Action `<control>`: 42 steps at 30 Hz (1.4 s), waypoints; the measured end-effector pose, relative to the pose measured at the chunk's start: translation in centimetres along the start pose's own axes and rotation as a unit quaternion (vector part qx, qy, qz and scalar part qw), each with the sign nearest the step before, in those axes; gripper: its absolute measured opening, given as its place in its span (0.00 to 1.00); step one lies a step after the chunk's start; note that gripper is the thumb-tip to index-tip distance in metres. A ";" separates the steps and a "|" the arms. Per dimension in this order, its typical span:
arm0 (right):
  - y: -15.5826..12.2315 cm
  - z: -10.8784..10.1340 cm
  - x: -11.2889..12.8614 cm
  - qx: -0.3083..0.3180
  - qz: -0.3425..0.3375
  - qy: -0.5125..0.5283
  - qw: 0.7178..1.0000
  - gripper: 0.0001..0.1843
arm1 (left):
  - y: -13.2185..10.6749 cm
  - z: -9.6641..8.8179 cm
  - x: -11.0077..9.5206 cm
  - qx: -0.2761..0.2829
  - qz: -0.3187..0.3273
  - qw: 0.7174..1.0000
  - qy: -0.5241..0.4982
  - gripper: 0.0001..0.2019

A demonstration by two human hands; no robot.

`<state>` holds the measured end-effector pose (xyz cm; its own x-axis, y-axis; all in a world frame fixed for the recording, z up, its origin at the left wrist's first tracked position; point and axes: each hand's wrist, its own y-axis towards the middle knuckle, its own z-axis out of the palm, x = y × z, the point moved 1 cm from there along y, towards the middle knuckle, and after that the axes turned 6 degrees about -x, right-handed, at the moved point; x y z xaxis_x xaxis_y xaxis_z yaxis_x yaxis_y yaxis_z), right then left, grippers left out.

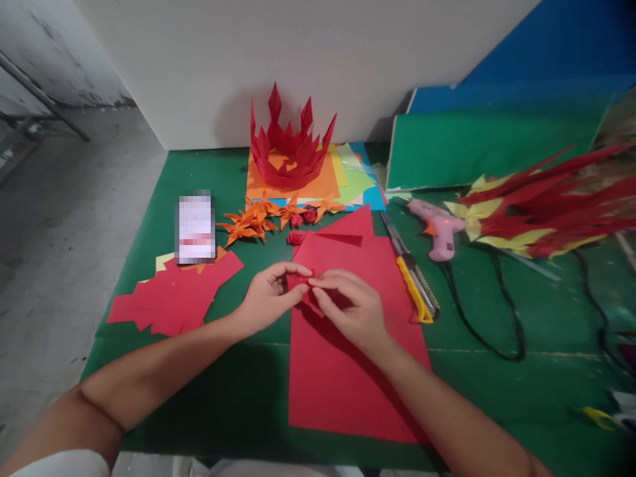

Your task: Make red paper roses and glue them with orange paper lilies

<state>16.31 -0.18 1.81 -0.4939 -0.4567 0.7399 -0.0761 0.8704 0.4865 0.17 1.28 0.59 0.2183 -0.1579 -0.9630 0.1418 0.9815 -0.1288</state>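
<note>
Between my two hands is a small folded piece of red paper [313, 306], pinched by the fingertips of both. My left hand [273, 289] grips it from the left with thumb and forefinger; my right hand [350, 305] holds it from the right. Part of the piece is hidden behind the fingers. Beneath them lies a large red paper sheet [348, 391]. Just beyond my hands, rolled red paper roses [297, 237] rest beside several folded orange paper flowers [243, 225].
A red paper crown [293, 173] stands on coloured sheets at the back. Red scraps [183, 298] and a phone [195, 228] lie left. To the right are a yellow utility knife [416, 291], scissors-like blade beside it, a pink glue gun [440, 228] with a cord, and another red-yellow paper piece [546, 205].
</note>
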 end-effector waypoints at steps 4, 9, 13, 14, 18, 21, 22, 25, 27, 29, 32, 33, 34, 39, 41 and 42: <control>0.0 0.2 -0.2 0.001 0.131 0.066 0.989 0.03 | -0.1 0.0 -0.1 -0.003 0.029 0.999 0.027 0.14; 0.0 0.5 -0.8 0.036 0.233 0.170 0.957 0.10 | -0.4 -0.1 -0.2 0.003 0.032 0.996 0.078 0.15; 0.3 0.3 -0.8 0.044 0.259 0.194 0.945 0.11 | -0.5 -0.1 -0.1 0.005 0.038 0.995 0.092 0.14; 0.4 0.2 -0.8 0.046 0.260 0.192 0.945 0.11 | -0.5 -0.1 -0.1 0.006 0.039 0.994 0.097 0.14; 0.4 0.1 -0.6 0.050 0.249 0.161 0.954 0.11 | -0.5 -0.1 -0.2 0.007 0.052 0.992 0.117 0.13; 0.3 0.1 -0.6 0.049 0.232 0.144 0.961 0.10 | -0.5 -0.1 -0.3 0.010 0.067 0.988 0.138 0.12; 0.3 0.1 -0.6 0.050 0.226 0.138 0.963 0.10 | -0.5 -0.1 -0.3 0.008 0.071 0.986 0.150 0.11; 0.2 0.2 -0.7 0.057 0.204 0.127 0.969 0.10 | -0.5 -0.2 -0.3 0.000 0.084 0.982 0.169 0.12; 0.1 0.2 -0.6 0.053 0.182 0.124 0.974 0.10 | -0.5 -0.2 -0.3 -0.002 0.092 0.981 0.169 0.13; 0.2 0.2 -0.5 0.040 0.145 0.105 0.983 0.09 | -0.5 -0.2 -0.3 0.000 0.096 0.981 0.168 0.14; 0.4 0.1 -0.2 0.014 0.090 0.061 0.994 0.04 | -0.5 -0.2 -0.3 0.010 0.097 0.981 0.169 0.15; 0.5 0.0 -0.2 0.011 0.078 0.054 0.995 0.04 | -0.5 -0.2 -0.3 0.016 0.099 0.980 0.171 0.15; 0.5 0.0 -0.1 0.012 0.071 0.051 0.996 0.03 | -0.5 -0.2 -0.3 0.022 0.100 0.979 0.174 0.15; 0.5 0.0 0.1 0.041 0.066 0.062 0.995 0.06 | -0.6 -0.2 -0.2 0.045 0.102 0.976 0.189 0.16; 0.5 0.1 0.1 0.053 0.065 0.069 0.994 0.06 | -0.7 -0.3 -0.1 0.047 0.096 0.976 0.192 0.17; 0.5 0.1 0.2 0.056 0.063 0.070 0.994 0.06 | -0.8 -0.3 -0.1 0.046 0.091 0.976 0.192 0.17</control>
<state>16.11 0.18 2.12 -0.3817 -0.3575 0.8523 -0.1205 0.9335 0.3376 -0.23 0.55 0.73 -0.1267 0.0885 -0.9880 0.2251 0.9726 0.0583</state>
